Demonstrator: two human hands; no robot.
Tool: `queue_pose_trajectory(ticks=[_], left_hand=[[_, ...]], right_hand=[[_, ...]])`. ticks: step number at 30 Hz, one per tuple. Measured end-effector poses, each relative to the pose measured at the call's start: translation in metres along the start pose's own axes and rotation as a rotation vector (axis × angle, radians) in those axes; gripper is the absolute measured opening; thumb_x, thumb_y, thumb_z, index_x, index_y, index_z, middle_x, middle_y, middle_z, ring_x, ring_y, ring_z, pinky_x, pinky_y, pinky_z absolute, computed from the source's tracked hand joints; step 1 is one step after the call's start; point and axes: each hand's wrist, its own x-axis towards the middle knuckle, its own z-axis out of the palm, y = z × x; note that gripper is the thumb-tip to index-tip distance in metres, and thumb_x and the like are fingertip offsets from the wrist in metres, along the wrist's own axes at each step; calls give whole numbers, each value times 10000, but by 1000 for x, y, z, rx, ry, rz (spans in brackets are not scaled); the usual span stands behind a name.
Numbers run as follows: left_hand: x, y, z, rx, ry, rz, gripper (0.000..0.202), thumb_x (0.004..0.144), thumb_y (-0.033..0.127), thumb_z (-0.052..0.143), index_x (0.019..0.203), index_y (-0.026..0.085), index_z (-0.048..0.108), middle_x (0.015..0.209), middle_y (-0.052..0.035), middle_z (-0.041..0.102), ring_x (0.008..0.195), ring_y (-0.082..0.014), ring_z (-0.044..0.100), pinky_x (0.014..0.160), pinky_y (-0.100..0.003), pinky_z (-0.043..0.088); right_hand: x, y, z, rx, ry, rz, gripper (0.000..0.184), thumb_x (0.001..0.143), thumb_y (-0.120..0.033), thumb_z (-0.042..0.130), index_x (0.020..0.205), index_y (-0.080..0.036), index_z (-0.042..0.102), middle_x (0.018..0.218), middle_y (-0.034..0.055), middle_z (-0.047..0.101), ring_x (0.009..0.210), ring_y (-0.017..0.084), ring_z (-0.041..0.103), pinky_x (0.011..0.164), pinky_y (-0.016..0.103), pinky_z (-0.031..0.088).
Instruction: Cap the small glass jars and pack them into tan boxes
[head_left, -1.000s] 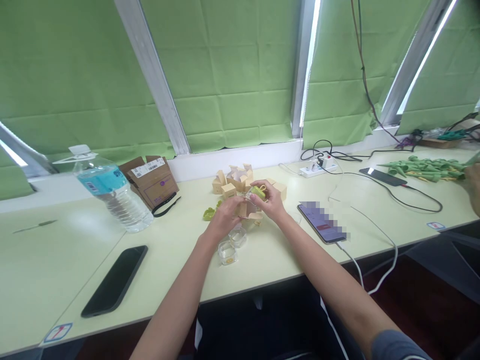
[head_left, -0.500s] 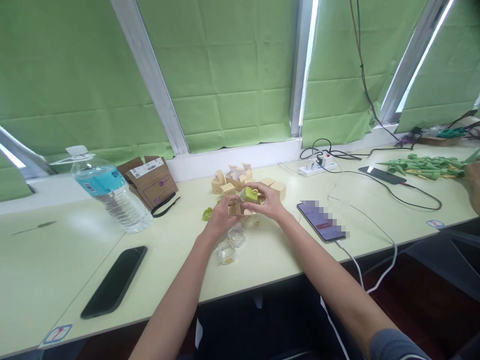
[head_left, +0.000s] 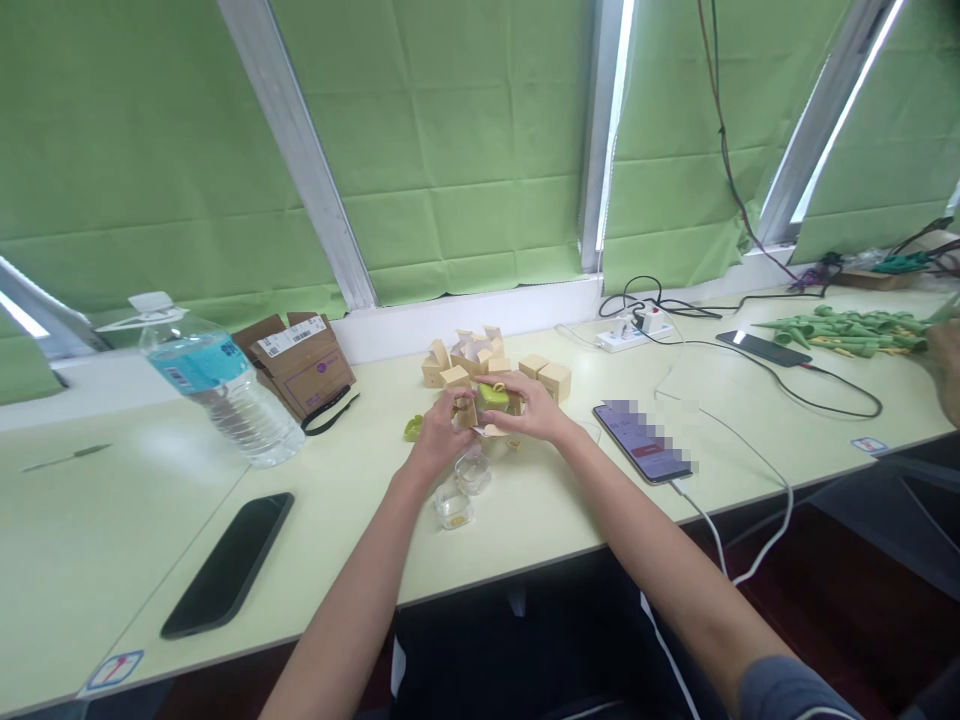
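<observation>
My left hand [head_left: 437, 432] and my right hand [head_left: 531, 408] meet over the middle of the pale desk [head_left: 540, 500]. Together they hold a small tan cardboard box [head_left: 468, 412] with a small green object [head_left: 493, 397] resting in its open top. The right fingers pinch the green object; the left fingers grip the box's side. Two small clear plastic cups [head_left: 463, 488] stand just in front of my hands. A pile of similar small tan boxes [head_left: 480, 360] lies right behind them.
A large water bottle [head_left: 217, 380] and brown cartons [head_left: 300, 365] stand at the left. A black phone [head_left: 229, 562] lies near the front edge, a lit phone [head_left: 641, 442] with cable at the right. A power strip [head_left: 634, 335], green cones [head_left: 847, 335] and another person's hand [head_left: 946, 365] lie far right.
The green object came down from my raised right fingers into the top of the tan box. Both hands drew closer together and shifted slightly left.
</observation>
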Motion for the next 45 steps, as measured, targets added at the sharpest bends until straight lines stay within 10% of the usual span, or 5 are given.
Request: queue_pose_trajectory(ticks=[12, 34, 45], left_hand=[[0, -1, -1, -3, 11, -54, 410, 740, 202, 723, 1108, 242, 546, 1120, -38, 702, 958, -217, 689, 834, -356, 559], [1, 2, 0, -43, 13, -143, 470, 796, 395, 746, 1176, 240, 515, 1182, -62, 674, 991, -224, 693, 877, -363, 561], [2, 0, 0, -76, 50, -40, 486, 787, 380, 777, 1195, 231, 559, 1198, -74, 681, 989, -217, 697, 853, -353, 580]], right_hand=[[3, 21, 8, 140, 21, 97, 470, 667, -503, 872, 1005, -230, 693, 1114, 75, 719, 1106, 254, 663, 1037, 458, 520], [4, 24, 9, -80, 89, -174, 81, 881, -300, 729, 835, -242, 764, 1046, 57, 794, 1013, 235, 694, 958, 430, 523], [3, 21, 9, -98, 157, -6, 251, 971, -358, 554, 1121, -242, 718, 1113, 65, 753, 1053, 210, 697, 931, 380, 577]])
